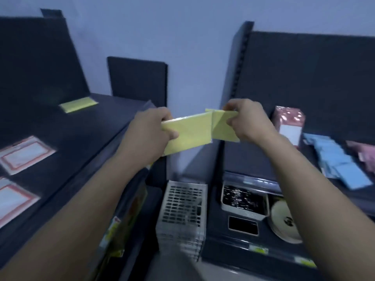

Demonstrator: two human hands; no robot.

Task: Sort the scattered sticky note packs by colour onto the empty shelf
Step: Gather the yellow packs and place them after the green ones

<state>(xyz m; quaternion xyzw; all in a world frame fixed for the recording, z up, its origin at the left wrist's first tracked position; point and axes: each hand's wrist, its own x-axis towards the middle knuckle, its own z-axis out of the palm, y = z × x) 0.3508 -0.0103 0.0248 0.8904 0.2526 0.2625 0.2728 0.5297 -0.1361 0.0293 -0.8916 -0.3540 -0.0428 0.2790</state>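
Observation:
Both my hands are raised between two dark shelf units. My left hand [154, 126] grips a yellow sticky note pack [189, 134] by its left end. My right hand [247, 120] grips a second yellow sticky note pack [222, 128] by its top right; the two packs overlap in the middle. One more yellow pack [78, 104] lies flat at the back of the left shelf [85, 138]. On the right shelf [253, 157] lie several blue packs [341, 163] in a loose heap, pink packs [365, 153] at the far right edge, and a wrapped pink bundle [289, 122] standing upright.
Two white label sheets with red borders [25, 155] lie on the left shelf's front part. Below, between the units, stands a white perforated metal basket [182, 216]. The lower right shelf holds a box of dark items [243, 199] and a round pale tape roll [284, 222].

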